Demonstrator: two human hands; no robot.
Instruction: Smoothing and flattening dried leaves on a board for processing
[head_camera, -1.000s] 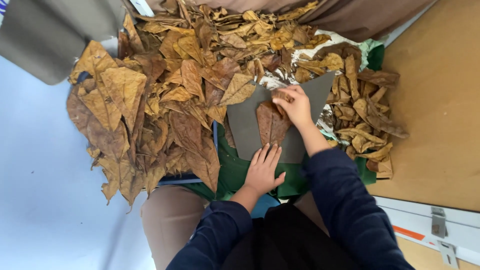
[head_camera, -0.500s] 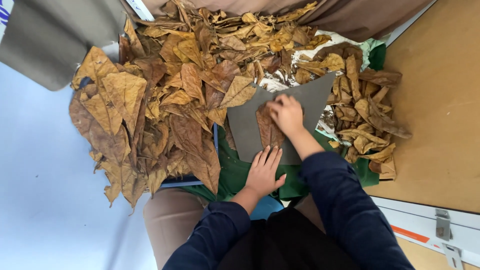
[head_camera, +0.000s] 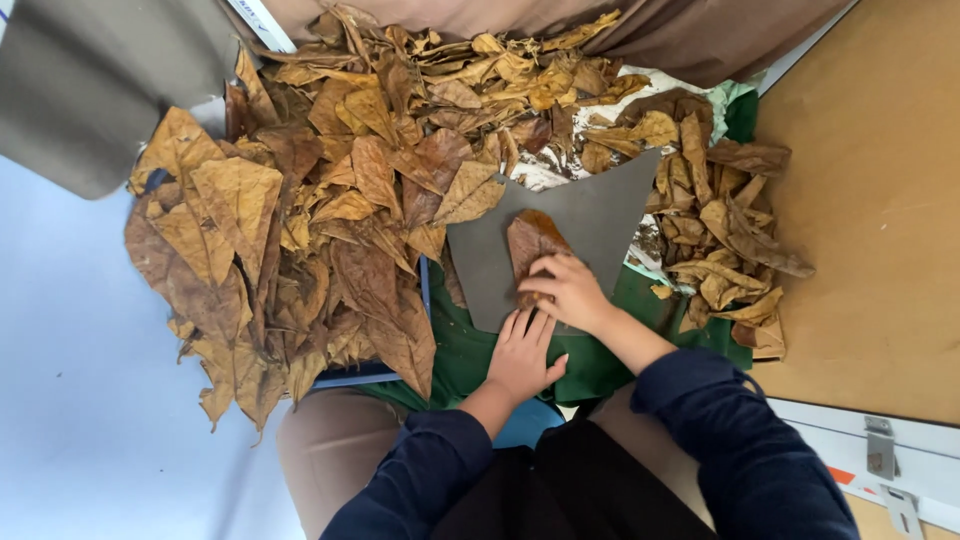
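Pressing one brown leaf (head_camera: 530, 245) flat on the grey board (head_camera: 600, 215), the right hand (head_camera: 568, 290) curls half-closed; left hand (head_camera: 522, 355) lies open, seemingly empty; leaf heap (head_camera: 300, 200) remains unflattened.

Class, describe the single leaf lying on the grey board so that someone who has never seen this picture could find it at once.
Find the flat dark grey board in the middle, between the big heap of dry leaves and the smaller pile. On it lies one reddish-brown leaf, with the right hand resting on its near end. Unlike its heaped, curled neighbours, it lies alone and flat on the bare board.
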